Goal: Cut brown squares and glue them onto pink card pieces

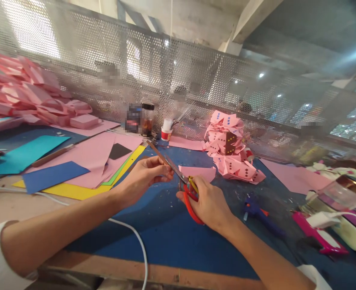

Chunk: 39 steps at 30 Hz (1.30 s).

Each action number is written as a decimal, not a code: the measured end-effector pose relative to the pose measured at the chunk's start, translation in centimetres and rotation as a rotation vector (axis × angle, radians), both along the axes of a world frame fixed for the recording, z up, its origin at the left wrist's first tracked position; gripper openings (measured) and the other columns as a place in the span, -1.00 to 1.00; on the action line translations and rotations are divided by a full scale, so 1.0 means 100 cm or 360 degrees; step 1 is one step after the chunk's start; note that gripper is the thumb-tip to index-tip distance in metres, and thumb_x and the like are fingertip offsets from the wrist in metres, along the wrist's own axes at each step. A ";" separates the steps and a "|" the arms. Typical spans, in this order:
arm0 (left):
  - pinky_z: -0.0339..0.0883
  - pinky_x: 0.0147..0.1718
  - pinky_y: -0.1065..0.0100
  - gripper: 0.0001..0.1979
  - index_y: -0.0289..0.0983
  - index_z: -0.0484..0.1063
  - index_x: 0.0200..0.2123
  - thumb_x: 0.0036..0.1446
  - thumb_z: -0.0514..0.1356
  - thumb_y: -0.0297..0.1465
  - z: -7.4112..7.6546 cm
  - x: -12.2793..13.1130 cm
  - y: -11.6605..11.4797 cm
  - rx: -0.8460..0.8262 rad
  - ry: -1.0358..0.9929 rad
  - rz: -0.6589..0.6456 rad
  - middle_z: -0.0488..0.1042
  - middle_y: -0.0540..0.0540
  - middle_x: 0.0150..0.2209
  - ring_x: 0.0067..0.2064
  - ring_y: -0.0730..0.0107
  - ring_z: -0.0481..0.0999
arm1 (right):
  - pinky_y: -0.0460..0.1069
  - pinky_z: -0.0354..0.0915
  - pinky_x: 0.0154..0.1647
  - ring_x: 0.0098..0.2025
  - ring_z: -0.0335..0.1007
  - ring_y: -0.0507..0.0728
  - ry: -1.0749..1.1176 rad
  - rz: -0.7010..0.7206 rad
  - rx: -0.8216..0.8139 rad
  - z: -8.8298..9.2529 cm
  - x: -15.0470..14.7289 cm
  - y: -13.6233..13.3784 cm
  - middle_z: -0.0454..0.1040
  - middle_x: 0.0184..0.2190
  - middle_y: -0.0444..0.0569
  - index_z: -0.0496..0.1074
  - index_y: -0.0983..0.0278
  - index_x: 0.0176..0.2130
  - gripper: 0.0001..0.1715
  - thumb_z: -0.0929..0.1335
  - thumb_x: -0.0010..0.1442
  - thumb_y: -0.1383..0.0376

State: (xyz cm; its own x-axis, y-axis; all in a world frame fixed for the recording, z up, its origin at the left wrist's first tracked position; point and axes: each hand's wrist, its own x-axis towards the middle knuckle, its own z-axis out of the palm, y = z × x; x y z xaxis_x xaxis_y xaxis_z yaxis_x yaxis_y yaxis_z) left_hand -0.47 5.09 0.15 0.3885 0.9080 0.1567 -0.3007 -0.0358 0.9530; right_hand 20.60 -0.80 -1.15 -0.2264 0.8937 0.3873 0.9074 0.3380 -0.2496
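My right hand [212, 203] is wrapped round a pair of scissors [192, 207] with red handles and some yellow at the pivot. Their blades point up and left, close to the fingertips of my left hand [146, 175]. Those fingers pinch a thin brown strip [155, 148] that sticks out toward the back of the table. Whether the blades touch the strip I cannot tell. Just behind the scissors lies a folded pink paper piece [200, 173] on the blue mat [165, 245].
Pink, blue, yellow and green sheets [84, 161] cover the left side, below a heap of pink paper pieces [29, 92]. Stacked dotted pink pieces [226, 141] stand behind. A blue glue gun [262, 215] lies right. A white cable [138, 237] crosses the front edge. Perforated metal screen [202, 76] behind.
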 end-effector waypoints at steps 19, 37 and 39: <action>0.41 -0.32 0.45 -0.93 -0.30 0.52 -0.39 0.07 0.33 -0.43 -0.002 -0.005 0.009 0.0069 -0.0086 0.0166 0.53 -0.02 -0.44 -0.39 0.49 0.50 | -0.01 0.06 -0.47 -0.39 0.51 0.15 -0.0216 -0.0059 0.0183 -0.006 0.001 0.001 0.52 -0.30 -0.05 0.34 0.24 -0.13 -0.45 0.27 0.29 -0.17; 0.38 -0.27 0.41 -0.92 -0.30 0.49 -0.42 0.08 0.31 -0.41 0.001 -0.005 0.006 0.0105 0.0014 0.0132 0.51 -0.01 -0.44 -0.36 0.47 0.47 | -0.01 -0.03 -0.46 -0.48 0.41 0.11 -0.0266 -0.0050 0.0240 -0.003 -0.001 -0.002 0.49 -0.39 -0.07 0.34 0.24 -0.25 -0.46 0.23 0.33 -0.16; 0.39 -0.27 0.41 -0.91 -0.29 0.49 -0.43 0.08 0.31 -0.42 0.001 -0.005 0.005 0.0096 0.0009 0.0129 0.51 0.00 -0.44 -0.36 0.47 0.47 | -0.02 -0.04 -0.46 -0.48 0.40 0.10 -0.0258 -0.0041 0.0247 -0.004 0.000 -0.002 0.49 -0.38 -0.08 0.34 0.24 -0.25 -0.47 0.22 0.34 -0.16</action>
State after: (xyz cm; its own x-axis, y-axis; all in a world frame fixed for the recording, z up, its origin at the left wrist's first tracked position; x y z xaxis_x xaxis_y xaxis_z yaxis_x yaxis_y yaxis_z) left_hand -0.96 5.64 0.22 0.3152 0.9255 0.2100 -0.2892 -0.1171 0.9501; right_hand 20.55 -1.00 -1.51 -0.2746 0.8326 0.4811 0.9403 0.3371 -0.0467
